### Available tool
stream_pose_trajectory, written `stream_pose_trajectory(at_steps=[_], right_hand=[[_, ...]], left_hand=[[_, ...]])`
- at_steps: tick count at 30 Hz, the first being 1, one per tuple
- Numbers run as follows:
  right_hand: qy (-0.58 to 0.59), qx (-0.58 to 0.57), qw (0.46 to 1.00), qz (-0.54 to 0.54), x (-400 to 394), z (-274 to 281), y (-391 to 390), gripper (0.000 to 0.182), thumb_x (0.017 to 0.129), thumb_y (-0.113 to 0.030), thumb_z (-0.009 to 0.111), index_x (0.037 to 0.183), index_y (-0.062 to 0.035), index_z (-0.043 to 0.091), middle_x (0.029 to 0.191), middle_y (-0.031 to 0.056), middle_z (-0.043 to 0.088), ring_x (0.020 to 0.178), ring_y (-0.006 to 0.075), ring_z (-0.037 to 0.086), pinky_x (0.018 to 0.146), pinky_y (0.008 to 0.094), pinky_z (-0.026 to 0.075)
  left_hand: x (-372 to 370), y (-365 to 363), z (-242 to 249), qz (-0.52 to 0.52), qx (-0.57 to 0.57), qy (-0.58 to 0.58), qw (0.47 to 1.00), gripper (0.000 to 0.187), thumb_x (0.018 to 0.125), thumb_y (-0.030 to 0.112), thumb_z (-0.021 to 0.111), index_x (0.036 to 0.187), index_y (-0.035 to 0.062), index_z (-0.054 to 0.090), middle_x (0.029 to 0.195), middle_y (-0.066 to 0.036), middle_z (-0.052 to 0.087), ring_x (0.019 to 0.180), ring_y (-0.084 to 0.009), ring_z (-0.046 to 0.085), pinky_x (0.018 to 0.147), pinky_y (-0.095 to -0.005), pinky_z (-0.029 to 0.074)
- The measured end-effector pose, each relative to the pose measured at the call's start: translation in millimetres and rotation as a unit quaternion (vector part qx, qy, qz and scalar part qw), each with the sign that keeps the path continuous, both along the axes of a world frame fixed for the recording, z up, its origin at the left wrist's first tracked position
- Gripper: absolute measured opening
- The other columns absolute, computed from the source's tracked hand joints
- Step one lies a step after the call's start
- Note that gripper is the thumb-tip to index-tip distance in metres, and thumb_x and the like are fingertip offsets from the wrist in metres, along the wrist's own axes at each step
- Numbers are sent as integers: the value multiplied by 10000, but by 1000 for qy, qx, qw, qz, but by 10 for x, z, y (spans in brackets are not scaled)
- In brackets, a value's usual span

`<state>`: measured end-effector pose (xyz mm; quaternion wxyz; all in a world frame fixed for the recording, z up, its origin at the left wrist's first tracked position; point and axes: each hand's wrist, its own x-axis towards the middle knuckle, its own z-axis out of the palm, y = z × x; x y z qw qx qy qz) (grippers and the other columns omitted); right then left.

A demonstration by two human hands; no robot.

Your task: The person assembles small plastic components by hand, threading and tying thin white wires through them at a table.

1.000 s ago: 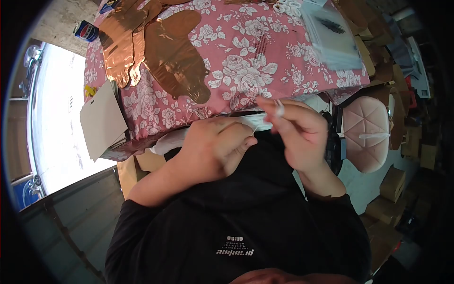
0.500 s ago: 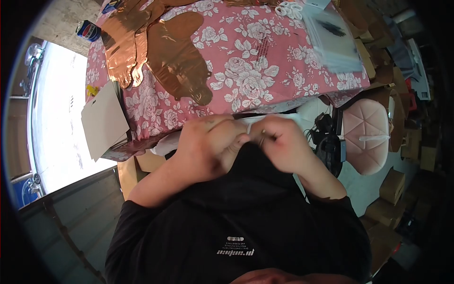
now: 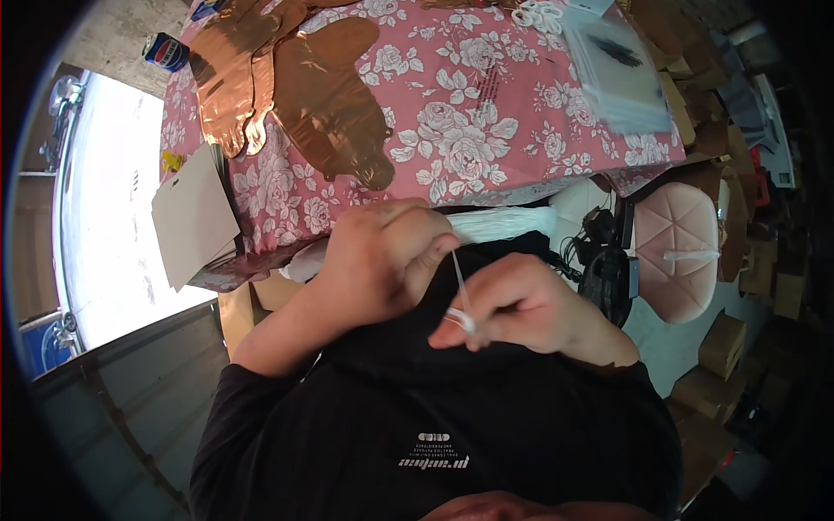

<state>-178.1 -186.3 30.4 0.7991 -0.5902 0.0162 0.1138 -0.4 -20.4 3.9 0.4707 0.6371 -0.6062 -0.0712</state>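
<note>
A thin white string (image 3: 461, 278) runs taut between my two hands, above the lap of my black shirt. My left hand (image 3: 382, 256) is closed, with thumb and fingertips pinching the string's upper end. Lower and to the right, my right hand (image 3: 521, 304) is closed on the other end, where a small white loop shows at the thumb and forefinger. Just beyond my hands, a bundle of white strings (image 3: 504, 223) lies across my lap at the table's near edge. Whatever else sits inside my left fist is hidden.
Flat copper foil balloons (image 3: 326, 104) lie on the pink floral tablecloth (image 3: 460, 143). White rings (image 3: 539, 16) and clear plastic bags (image 3: 621, 78) are at the back right. A soda can (image 3: 166, 53) and cardboard sheets (image 3: 195, 217) stand left. A pink chair (image 3: 676, 252) is right.
My right hand has moved down and toward me, away from my left hand, drawing the string out between them. The white string bundle shows more. My left hand stays nearly in place.
</note>
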Motion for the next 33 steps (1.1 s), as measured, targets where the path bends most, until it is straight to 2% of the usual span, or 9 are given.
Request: stream_pose_trajectory(at_steps=[3,7,10,15,19,21,24,28,33], right_hand=[[-113,164,947,-252,-20,-70,86,204,999,-2,706,1186,29,784,972,179,773,762,214,729,810,310,582],[-126,-477,843,-213,138,-291,-130,128,997,-16,675,1056,-15,787,934,85,772,844,151,701,764,335,551],[0,-122,992,-42,10,-188,-4,140,956,35,704,1046,-9,803,1011,124,809,789,174,738,717,313,584],[-119,183,938,-270,39,-223,-25,228,1040,-98,699,1219,27,762,1071,194,803,707,152,688,621,264,536],[-238,-467,790,-317,258,-453,-224,185,1006,-11,662,1154,-14,773,1153,167,802,816,211,714,696,338,565],[-179,-520,812,-194,202,-435,-106,126,953,-21,732,1071,-20,775,1019,126,805,862,233,744,731,358,573],[-4,-132,991,-22,42,-229,-35,77,972,-66,754,1019,-13,782,976,160,801,715,200,728,675,340,580],[-134,157,954,-216,-5,-264,-79,230,1058,-77,664,1256,0,753,1152,279,775,668,175,694,638,275,556],[-123,-375,890,-230,150,-275,-173,187,1017,-15,661,1136,-4,805,1121,120,814,774,135,696,688,264,528]], left_hand=[[-146,-39,-76,-27,-27,0,999,158,872,57,794,971,46,673,787,-125,649,682,-355,672,577,-447,519],[-141,-25,65,15,39,-23,999,157,869,49,792,965,40,668,804,-125,659,700,-356,686,589,-444,530],[-100,-6,55,13,56,15,998,132,881,26,774,957,32,665,811,-129,665,712,-369,688,605,-442,538],[-179,25,-49,-48,48,88,994,67,948,-5,704,944,11,639,807,-141,632,704,-344,648,638,-423,507],[-209,12,-15,2,55,62,997,74,957,19,714,949,15,640,805,-140,631,702,-344,653,631,-423,507],[-178,11,28,26,63,0,998,137,898,42,769,972,31,654,815,-138,648,715,-365,676,619,-442,522],[-142,-3,18,11,48,18,999,146,891,46,771,972,31,650,809,-137,639,720,-360,676,623,-443,526],[-155,-4,-35,-6,30,6,999,165,881,60,781,960,30,639,808,-132,640,702,-366,672,609,-449,531],[-202,-45,-1,-9,34,-3,999,113,921,34,743,950,12,636,776,-136,612,654,-353,632,581,-436,503]])
